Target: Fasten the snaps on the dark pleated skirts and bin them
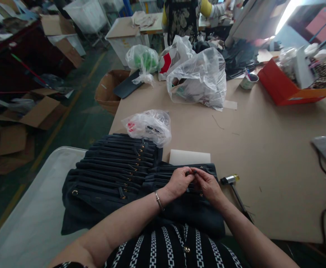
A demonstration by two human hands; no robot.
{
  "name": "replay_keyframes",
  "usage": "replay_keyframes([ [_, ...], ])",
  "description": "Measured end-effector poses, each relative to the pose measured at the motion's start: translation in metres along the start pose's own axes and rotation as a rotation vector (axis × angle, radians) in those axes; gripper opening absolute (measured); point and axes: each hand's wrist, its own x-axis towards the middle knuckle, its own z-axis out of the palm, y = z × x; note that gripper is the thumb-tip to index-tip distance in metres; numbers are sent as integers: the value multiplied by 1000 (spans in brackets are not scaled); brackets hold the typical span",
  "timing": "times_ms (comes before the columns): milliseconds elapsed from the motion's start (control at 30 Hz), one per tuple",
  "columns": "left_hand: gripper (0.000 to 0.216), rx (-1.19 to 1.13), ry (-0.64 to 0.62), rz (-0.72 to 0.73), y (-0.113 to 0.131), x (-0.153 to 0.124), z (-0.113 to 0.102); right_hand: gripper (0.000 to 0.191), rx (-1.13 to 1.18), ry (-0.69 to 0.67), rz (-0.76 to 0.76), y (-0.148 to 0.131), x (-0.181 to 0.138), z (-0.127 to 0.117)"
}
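Observation:
Above the right-hand stack of dark navy zipped pieces [179, 217], my two hands meet fingertip to fingertip. My left hand [181, 181], a bracelet on its wrist, is closed in a pinch. Closed too, my right hand [209, 186] pinches at the same spot. A small dark piece [195, 172] shows between the fingertips, mostly hidden by them; its kind cannot be made out. To the left lies a larger overlapping stack of navy zipped pieces [107, 186], with gold-coloured sliders and several dark pull tabs along its right side.
Right of my hands lies a hammer [237, 197]. Beyond the stacks are a white pad [190, 157] and a small plastic bag [149, 126]. Farther back stand a large clear bag [199, 80], a cup [249, 81] and a red box [283, 83]. Another person [182, 18] stands behind.

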Motion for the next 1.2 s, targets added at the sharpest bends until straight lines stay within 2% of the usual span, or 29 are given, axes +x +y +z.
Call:
replay_keyframes([
  [67, 9, 35, -2, -16, -2, 2, 0, 33, -76, -6, 13, 4, 5, -8],
  [167, 12, 33, -48, -64, 0, 9, 4, 24, -107, -102, 51, 7, 12, -13],
  [233, 14, 77, -58, -65, 0, 17, 8, 25, -93, -123, 76, 6, 15, -11],
  [367, 18, 250, -30, -9, -4, 27, 13, 35, -20, -67, 128, 0, 11, -2],
  [467, 17, 272, -35, -5, -9, 27, 13, 33, 80, -116, 227, -6, 8, -2],
  [533, 16, 256, -32, -23, -10, 25, 13, 28, 42, -159, 239, -5, 8, -5],
  [667, 14, 191, -36, -46, -4, 22, 8, 33, -142, -158, 124, 4, 16, -17],
  [767, 18, 8, -59, -170, 4, 22, 2, 28, -263, -129, 6, 6, 21, -29],
  [833, 23, -189, -125, -318, 9, 23, -3, 24, -504, -92, -169, 2, 23, -36],
  [900, 27, -392, -229, -424, 13, 26, -7, 29, -786, -65, -351, -4, 25, -42],
  [1000, 27, -573, -339, -471, 18, 35, -12, 35, -982, -90, -488, -14, 29, -48],
  [1100, 24, -479, -385, -437, 26, 48, -15, 31, -947, -95, -489, -22, 39, -54],
  [1200, 12, -95, -326, -327, 33, 62, -14, 26, -814, -37, -297, -22, 52, -63],
])
